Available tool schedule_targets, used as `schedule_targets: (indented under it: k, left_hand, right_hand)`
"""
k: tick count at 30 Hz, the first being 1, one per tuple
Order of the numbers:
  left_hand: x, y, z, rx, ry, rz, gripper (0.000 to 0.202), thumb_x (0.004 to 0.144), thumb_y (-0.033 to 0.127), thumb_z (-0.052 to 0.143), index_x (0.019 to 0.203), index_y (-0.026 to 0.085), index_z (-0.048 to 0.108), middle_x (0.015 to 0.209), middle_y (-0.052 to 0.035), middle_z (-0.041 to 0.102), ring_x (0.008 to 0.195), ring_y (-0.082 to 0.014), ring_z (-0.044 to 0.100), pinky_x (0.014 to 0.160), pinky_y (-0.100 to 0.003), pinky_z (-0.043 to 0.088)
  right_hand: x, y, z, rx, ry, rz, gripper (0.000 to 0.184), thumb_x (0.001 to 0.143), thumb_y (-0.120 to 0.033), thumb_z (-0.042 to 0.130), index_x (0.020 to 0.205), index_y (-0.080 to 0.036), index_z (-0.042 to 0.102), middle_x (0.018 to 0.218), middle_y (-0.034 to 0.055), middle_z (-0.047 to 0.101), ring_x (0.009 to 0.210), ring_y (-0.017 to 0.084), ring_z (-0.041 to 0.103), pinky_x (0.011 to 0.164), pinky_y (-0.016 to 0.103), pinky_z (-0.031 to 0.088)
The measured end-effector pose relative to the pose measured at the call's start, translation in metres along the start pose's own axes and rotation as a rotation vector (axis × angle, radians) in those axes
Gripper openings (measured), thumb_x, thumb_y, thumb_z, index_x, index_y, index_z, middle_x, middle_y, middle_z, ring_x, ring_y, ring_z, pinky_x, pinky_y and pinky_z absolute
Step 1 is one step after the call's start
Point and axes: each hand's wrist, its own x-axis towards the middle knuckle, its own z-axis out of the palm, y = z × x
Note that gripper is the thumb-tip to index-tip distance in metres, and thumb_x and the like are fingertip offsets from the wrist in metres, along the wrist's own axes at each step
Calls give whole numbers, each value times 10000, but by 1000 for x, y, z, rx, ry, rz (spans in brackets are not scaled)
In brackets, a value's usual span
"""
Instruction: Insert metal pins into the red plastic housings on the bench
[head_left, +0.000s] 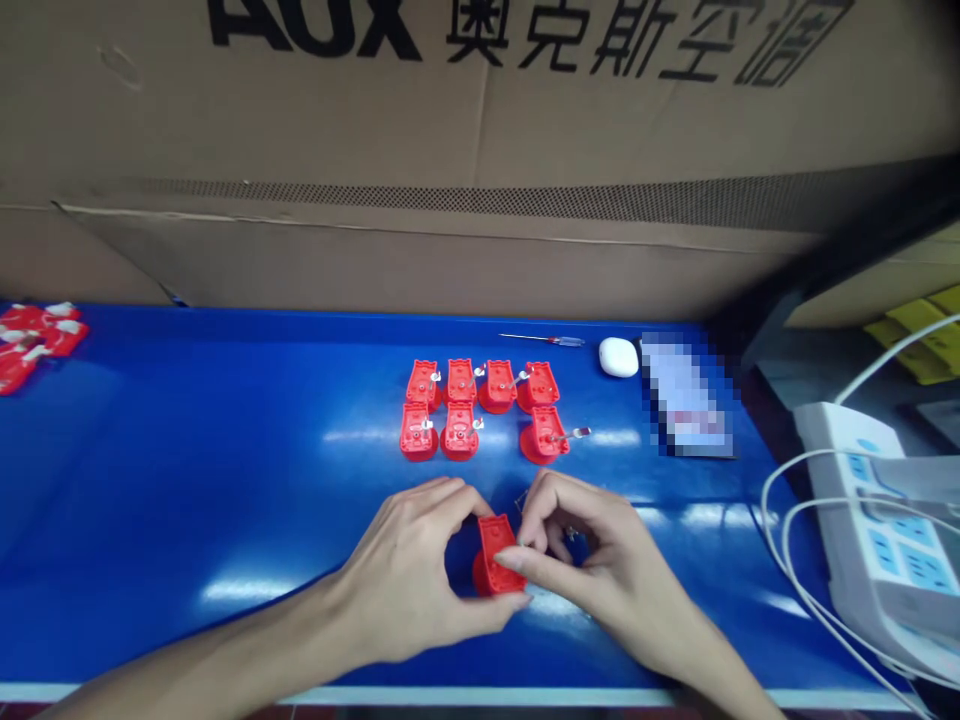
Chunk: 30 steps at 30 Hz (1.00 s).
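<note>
A red plastic housing with a round base is held between my left hand and my right hand near the front of the blue workbench. My left fingers wrap its left side, and my right thumb lies along its lower edge. Thin metal bits show behind my right fingers, too small to identify. Beyond my hands stand several matching red housings in two rows, most with a small metal part on top.
A heap of red parts lies at the far left. A small screwdriver, a white earbud case and a pixelated packet lie at the back. Cardboard stands behind the bench, with a power strip and white cables at right.
</note>
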Motion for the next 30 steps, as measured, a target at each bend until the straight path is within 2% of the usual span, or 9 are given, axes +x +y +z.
schedule_targets:
  k: [4, 7, 12, 19, 30]
  left_hand:
    - [1, -1, -1, -15, -7, 16, 320, 802, 389, 894, 1002, 224, 707, 922, -17, 744, 812, -205, 702, 734, -324, 531]
    - [1, 0, -1, -8, -3, 8, 354, 779, 401, 913, 1004, 221, 708, 925, -14, 745, 810, -209, 704, 737, -332, 538]
    - [2, 1, -2, -7, -3, -1, 382, 756, 389, 940, 1014, 220, 715, 933, -7, 746, 831, -211, 714, 742, -326, 538]
    - [2, 1, -3, -11, -8, -13, 374, 754, 385, 932, 1010, 223, 712, 920, 0, 745, 807, -205, 707, 732, -325, 530]
    - [2, 2, -1, 8, -8, -4, 372, 758, 395, 929, 999, 217, 709, 919, -9, 747, 819, -217, 716, 724, -334, 528]
  right_hand:
    - [0, -3, -1, 20, -20, 5, 217, 949, -375, 880, 966, -241, 710, 840, -28, 629, 721, 147, 521, 640, 295, 397]
    - [1, -7, -4, 2, -33, 4, 163, 1017, -421, 799, 1060, -265, 781, 873, 0, 667, 760, 171, 564, 664, 313, 418]
    - [1, -10, -7, -38, -18, -27, 215, 1062, -442, 736, 969, -261, 806, 952, 39, 740, 872, 212, 645, 743, 346, 460]
    - [0, -8, -5, -31, 9, -58, 157, 1040, -377, 779, 932, -263, 790, 904, 13, 729, 807, 186, 609, 702, 333, 432]
    - [1, -1, -3, -106, 48, -95, 194, 1001, -393, 822, 897, -237, 768, 825, 17, 680, 731, 181, 562, 654, 329, 430]
